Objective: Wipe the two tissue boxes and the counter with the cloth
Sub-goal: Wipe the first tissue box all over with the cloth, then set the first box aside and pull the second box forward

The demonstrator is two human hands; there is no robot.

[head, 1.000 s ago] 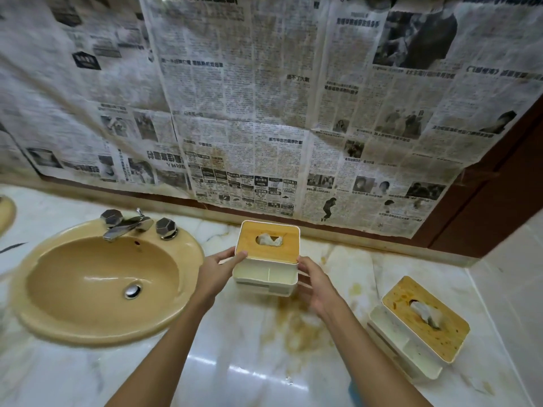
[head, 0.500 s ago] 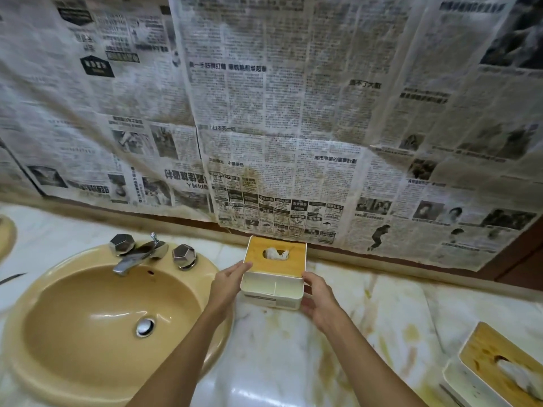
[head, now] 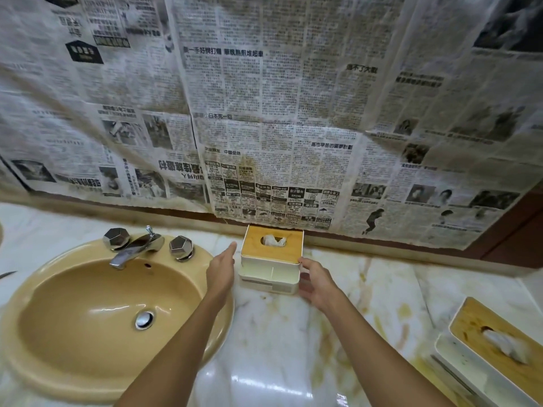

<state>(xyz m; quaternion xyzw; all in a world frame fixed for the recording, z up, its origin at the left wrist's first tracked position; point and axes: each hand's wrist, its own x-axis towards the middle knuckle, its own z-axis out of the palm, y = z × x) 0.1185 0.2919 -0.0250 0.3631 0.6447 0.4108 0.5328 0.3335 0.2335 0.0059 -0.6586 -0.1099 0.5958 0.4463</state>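
Newspaper sheets (head: 264, 98) cover the wall behind a glossy marble counter (head: 367, 289) streaked with yellow-brown stains, and a tan oval basin (head: 97, 312) with a chrome faucet (head: 138, 249) is set into its left part. One tissue box (head: 271, 254) stands upright on the counter at the back, close against the wall and just right of the basin. Its wooden lid faces up with a tissue poking through the slot, its long side seems to run along the wall, and its lower white compartment faces the person. The second tissue box (head: 496, 348) lies well apart at the near right, cut by the frame edge, its long axis set diagonally and its lid spotted with stains. The left hand (head: 221, 270) is flat with straight fingers just beside the back box's left wall, holding nothing. The right hand (head: 316, 282) is loosely spread, thumb at the lid's right front corner, and I cannot tell whether it presses or only touches. No cloth is in view. The box is likely light, rigid plastic that could slide on the polished marble, and the lid may lift off, so it is best held by its two side walls.
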